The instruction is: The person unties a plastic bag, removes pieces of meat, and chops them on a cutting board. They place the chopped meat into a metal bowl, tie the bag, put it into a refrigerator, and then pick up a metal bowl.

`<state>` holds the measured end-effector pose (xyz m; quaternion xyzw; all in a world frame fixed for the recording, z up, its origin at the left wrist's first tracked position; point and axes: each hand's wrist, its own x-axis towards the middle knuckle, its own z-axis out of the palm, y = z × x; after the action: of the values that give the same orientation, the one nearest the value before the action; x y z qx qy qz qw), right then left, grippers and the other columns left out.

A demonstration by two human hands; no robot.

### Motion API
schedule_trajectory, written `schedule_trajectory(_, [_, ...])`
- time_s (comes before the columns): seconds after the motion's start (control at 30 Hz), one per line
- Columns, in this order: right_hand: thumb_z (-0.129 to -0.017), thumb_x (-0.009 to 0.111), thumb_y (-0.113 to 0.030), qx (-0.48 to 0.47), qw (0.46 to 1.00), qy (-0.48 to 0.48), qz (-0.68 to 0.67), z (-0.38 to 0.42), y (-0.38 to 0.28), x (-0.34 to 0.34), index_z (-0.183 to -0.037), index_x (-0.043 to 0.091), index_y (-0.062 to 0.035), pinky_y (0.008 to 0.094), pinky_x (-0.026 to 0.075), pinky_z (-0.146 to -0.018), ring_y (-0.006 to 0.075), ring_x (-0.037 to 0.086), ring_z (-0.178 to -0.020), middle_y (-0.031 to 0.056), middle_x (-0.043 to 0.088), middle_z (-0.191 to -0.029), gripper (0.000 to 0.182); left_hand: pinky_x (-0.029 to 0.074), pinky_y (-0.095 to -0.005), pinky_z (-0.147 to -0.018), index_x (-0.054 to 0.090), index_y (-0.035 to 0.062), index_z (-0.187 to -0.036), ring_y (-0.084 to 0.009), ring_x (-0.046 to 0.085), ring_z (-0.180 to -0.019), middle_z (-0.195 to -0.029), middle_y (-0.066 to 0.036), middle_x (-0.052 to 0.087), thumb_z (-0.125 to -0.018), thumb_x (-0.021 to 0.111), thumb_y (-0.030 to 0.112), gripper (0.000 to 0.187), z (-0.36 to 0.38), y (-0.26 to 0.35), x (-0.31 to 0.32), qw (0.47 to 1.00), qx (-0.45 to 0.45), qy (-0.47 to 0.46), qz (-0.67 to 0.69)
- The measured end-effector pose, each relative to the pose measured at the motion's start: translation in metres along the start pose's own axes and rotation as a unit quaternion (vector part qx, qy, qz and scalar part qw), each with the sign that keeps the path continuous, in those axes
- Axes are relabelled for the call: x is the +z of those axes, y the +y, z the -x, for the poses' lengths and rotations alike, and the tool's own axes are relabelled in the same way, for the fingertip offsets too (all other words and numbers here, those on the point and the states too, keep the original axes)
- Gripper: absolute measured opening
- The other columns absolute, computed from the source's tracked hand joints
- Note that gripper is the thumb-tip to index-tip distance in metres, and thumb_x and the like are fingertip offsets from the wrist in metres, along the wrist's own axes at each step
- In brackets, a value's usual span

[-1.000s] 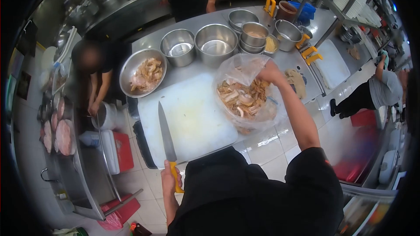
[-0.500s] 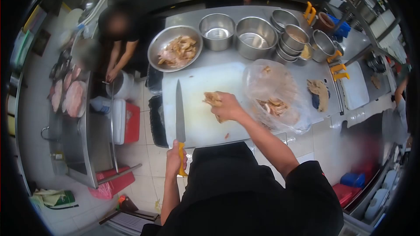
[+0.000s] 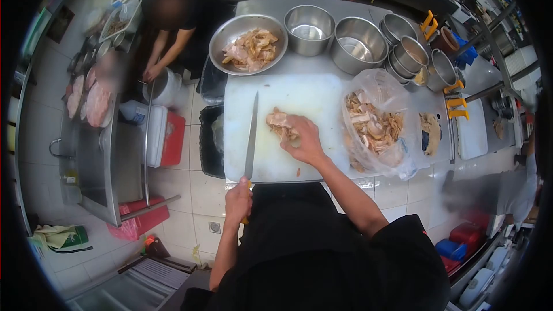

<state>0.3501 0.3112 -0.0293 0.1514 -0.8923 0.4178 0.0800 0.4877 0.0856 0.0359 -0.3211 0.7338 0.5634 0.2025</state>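
My left hand is closed around the yellow handle of a long kitchen knife. Its blade points away from me over the left part of a white cutting board. On the middle of the board is a small heap of cooked meat pieces, pale and brown. My right hand is curled over the heap's right side, thumb and fingers around some of the meat; the palm side is hidden. To the right, an open clear plastic bag holds many more meat pieces. A steel bowl behind the board also contains meat.
Steel pots and stacked smaller pans line the table's back. Yellow handles stick out at right. A co-worker's hands are at a bucket on the left; another person stands across the table. A black crate adjoins the board.
My right hand has lowered the meat onto the board, and the pieces are more spread out. The bag now stands wider open, showing more meat. The view has shifted slightly.
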Motion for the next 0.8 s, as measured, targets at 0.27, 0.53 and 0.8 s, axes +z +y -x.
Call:
schedule_trajectory(0.27, [-0.065,0.073,-0.006,0.06,0.991,0.074,-0.098,0.011,-0.014,0.006,-0.124,0.05,-0.0066,0.0462,0.036,-0.106,0.0417,0.042,-0.125,0.0229,0.047,-0.131,0.064,0.044,-0.053,-0.072,0.061,-0.0057,-0.079,-0.0499,0.059,-0.076,-0.075,-0.03,0.061,-0.1,0.039,0.046,0.06,-0.031,0.028,0.022,0.953,0.207,0.005,-0.22])
schedule_trajectory(0.53, [-0.068,0.062,-0.005,0.065,0.98,0.141,-0.126,0.022,0.002,0.008,-0.121,0.05,-0.0013,0.0456,0.034,-0.107,0.0409,0.042,-0.124,0.0227,0.047,-0.13,0.054,0.046,-0.0503,-0.067,0.061,-0.0048,-0.084,-0.0494,0.059,-0.073,-0.073,-0.029,0.061,-0.101,0.038,0.047,0.059,-0.026,0.066,0.021,0.941,0.24,-0.015,-0.239])
schedule_trajectory(0.8, [-0.076,0.058,-0.011,0.096,0.957,0.256,-0.099,0.034,-0.006,0.002,-0.118,0.053,-0.0013,0.0463,0.031,-0.106,0.0397,0.042,-0.121,0.0229,0.049,-0.126,0.043,0.048,-0.0527,-0.074,0.062,-0.006,-0.082,-0.049,0.061,-0.082,-0.076,-0.031,0.062,-0.102,0.032,0.04,0.058,-0.074,0.042,0.045,0.902,0.268,0.01,-0.339])
